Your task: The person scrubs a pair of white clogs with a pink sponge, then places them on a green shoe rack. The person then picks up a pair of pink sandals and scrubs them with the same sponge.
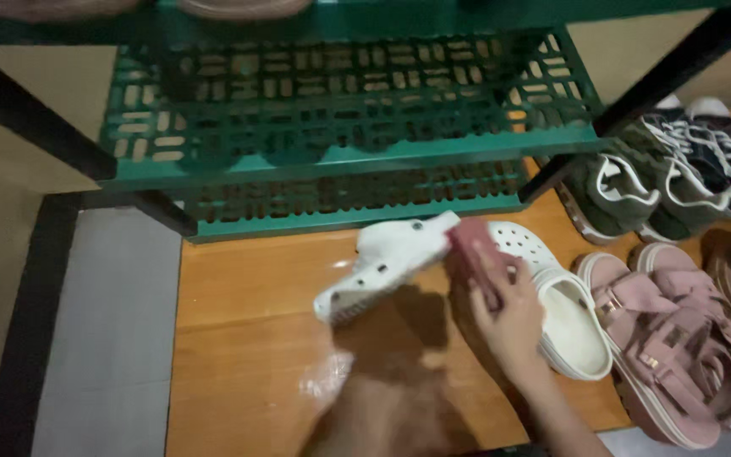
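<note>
Left hand (382,398): blurred and shadowed; finger state cannot be told, though it seems to prop up the tilted white perforated foam clog (387,264).
Right hand (509,309): fingers together, pressing a small dark-red cloth (474,247) against that clog's heel end.
Just right of those fingers: the matching white clog (570,320) on the orange wooden floor (239,338).
Beyond them: the green slatted plastic shoe rack (340,161).
Risk: a hard push could slide the loosely propped clog away.

Both forearms are bare, with no sleeve down to the wrists. The right hand (509,313) wears no glove, ring or watch; its fingers (491,269) show short, unpainted nails. The left hand (387,334) is blurred and shadowed, its fingers indistinct.
</note>
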